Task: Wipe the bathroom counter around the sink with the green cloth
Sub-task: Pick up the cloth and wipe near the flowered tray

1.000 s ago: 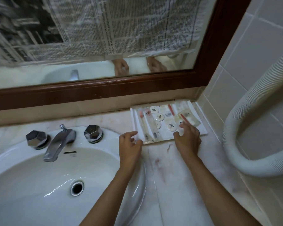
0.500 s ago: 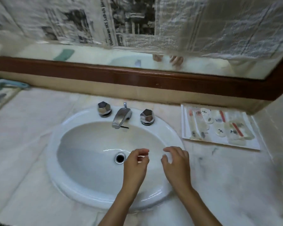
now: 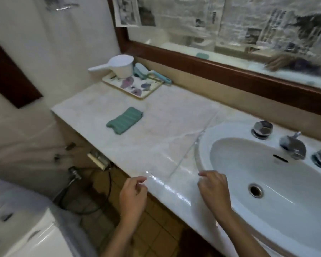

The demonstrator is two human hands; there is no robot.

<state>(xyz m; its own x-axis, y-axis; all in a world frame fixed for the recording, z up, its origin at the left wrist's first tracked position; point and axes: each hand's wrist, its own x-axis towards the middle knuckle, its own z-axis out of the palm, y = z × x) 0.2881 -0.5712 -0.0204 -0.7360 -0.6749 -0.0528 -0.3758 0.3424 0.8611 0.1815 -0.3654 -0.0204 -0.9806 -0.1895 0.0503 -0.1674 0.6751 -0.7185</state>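
The green cloth [image 3: 124, 120] lies folded on the pale marble counter [image 3: 167, 127], well left of the white sink [image 3: 267, 175]. My left hand [image 3: 132, 196] hovers at the counter's front edge, fingers loosely curled, holding nothing. Over the sink's left rim my right hand [image 3: 214, 190] hangs the same way, empty. Both hands are far from the cloth, nearer to me.
A floral tray [image 3: 135, 86] at the counter's far left carries a white scoop [image 3: 117, 65] and a blue brush [image 3: 152, 74]. The chrome tap [image 3: 293, 146] and two knobs stand behind the basin. A newspaper-covered mirror [image 3: 230, 25] hangs above. A white toilet [image 3: 26, 229] stands lower left.
The view has swung left from the toiletries tray to the counter's left part, bringing the green cloth into sight. Both hands have drawn back from the tray and moved left, empty.
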